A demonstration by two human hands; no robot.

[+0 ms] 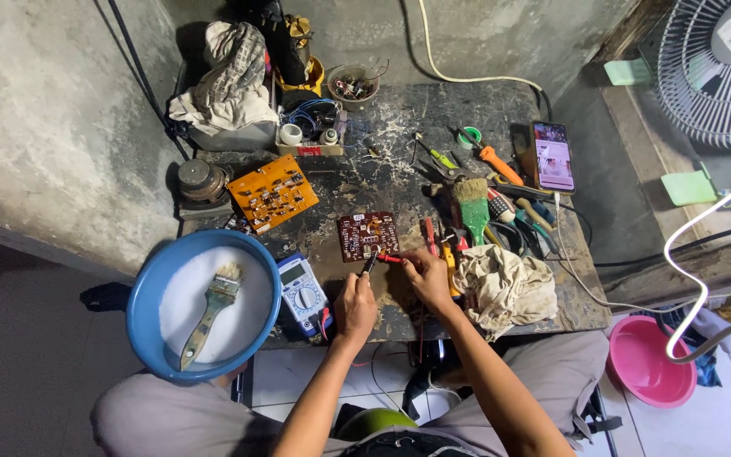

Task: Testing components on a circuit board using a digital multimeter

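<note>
A dark red circuit board (367,235) lies on the worn table (399,118) in front of me. My left hand (354,306) grips a black test probe (370,263) whose tip touches the board's near edge. My right hand (427,276) grips a red test probe (389,258), its tip also at the board's lower right edge. A blue multimeter (303,294) rests just left of my left hand. Both hands sit close together at the table's front edge.
A blue basin (147,292) with a paintbrush (210,311) sits left. An orange circuit board (273,193), a phone (552,156), a green brush (472,207), screwdrivers, pliers and a rag (505,286) crowd the table. A fan (717,68) and pink basin (649,364) stand right.
</note>
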